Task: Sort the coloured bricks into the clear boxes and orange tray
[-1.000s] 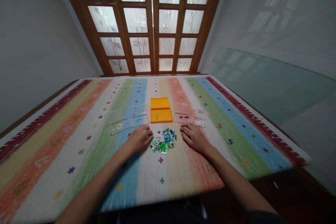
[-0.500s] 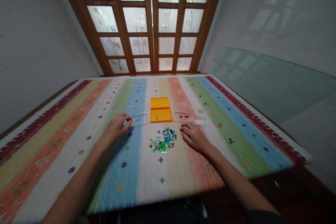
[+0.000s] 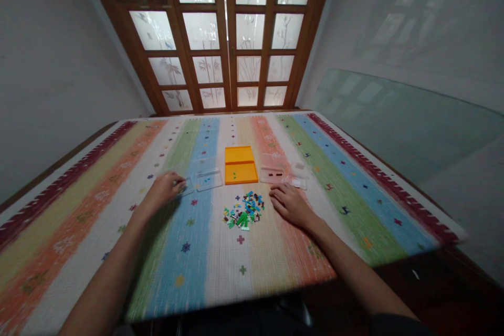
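Note:
My left hand point(image 3: 168, 187) is over the near edge of a small clear tray point(image 3: 187, 188), its fingers curled and pinched together. Whatever lies between those fingertips is too small to make out. Beside that tray stands another clear tray point(image 3: 209, 180) with a few tiny blue pieces inside. My right hand point(image 3: 289, 202) rests palm down on the cloth, fingers loosely stretched, just in front of a clear tray point(image 3: 271, 180) holding dark brown pieces. Between the hands lies a loose pile of small toy bricks point(image 3: 244, 212), mostly green, blue, brown and white.
An open orange case point(image 3: 241, 156) with a few green bits lies beyond the pile. A clear box with a whitish part point(image 3: 298, 182) stands right of the brown pieces. A striped cloth point(image 3: 220, 262) covers the table; wooden glazed doors point(image 3: 232, 63) stand behind it.
My left hand has shifted left, away from the tray with the blue pieces, to the tray at its outer side. My right hand has stayed in place.

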